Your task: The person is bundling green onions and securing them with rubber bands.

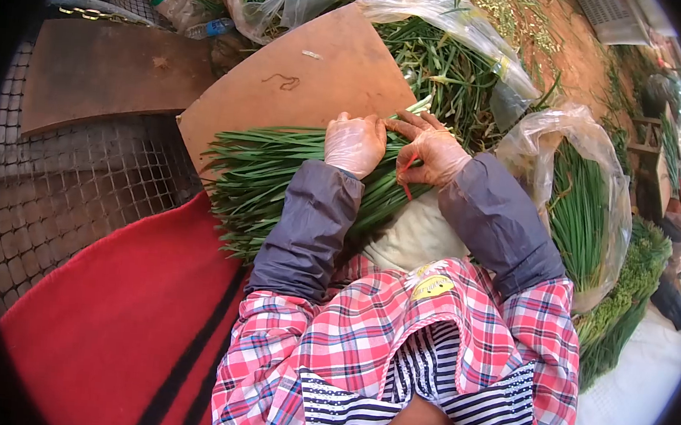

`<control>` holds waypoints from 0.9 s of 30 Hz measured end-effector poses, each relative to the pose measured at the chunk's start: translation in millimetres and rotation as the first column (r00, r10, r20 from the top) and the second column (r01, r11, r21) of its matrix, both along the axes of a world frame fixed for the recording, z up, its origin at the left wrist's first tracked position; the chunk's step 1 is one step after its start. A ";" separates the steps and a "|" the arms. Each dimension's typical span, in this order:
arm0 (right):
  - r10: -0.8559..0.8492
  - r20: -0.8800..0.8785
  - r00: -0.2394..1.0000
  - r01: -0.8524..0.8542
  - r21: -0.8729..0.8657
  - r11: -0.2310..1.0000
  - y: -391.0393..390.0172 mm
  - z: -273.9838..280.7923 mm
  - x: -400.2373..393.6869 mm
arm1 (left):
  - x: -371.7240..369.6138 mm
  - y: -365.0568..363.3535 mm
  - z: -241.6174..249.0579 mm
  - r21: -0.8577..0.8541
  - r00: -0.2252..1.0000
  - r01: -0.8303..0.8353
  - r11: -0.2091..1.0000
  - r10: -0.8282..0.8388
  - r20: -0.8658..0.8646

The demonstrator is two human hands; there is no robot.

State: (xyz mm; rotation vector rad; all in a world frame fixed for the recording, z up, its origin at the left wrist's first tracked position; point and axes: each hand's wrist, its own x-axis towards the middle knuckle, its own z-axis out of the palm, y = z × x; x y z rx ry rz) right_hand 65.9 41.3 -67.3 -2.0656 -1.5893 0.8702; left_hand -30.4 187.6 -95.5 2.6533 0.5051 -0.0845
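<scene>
A large bunch of long, flat green chives (269,160) lies across my lap and the near edge of a brown board (310,76), its pale stem ends pointing up and right. My left hand (355,144), in a thin clear glove, is closed over the bunch; its fingertips are hidden. Beside it my right hand (431,152) pinches a red tie (407,170) against the chives near the stem ends. Whether the tie goes all the way round cannot be seen. Pale cloth (418,234) lies under my right forearm.
Loose chives (445,78) lie in an open plastic bag (465,16) beyond the board. To the right, another clear bag (613,208) holds upright chives, near a greener heap (627,288). Another board (113,70) rests on black netting (65,193) at left, by a red cloth (129,300).
</scene>
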 end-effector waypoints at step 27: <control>0.130 0.050 0.990 -0.090 -0.483 0.871 146.7 -31.5 -2.0 | -45.7 -32.6 13.4 -0.073 0.997 -0.049 0.996 0.054 0.061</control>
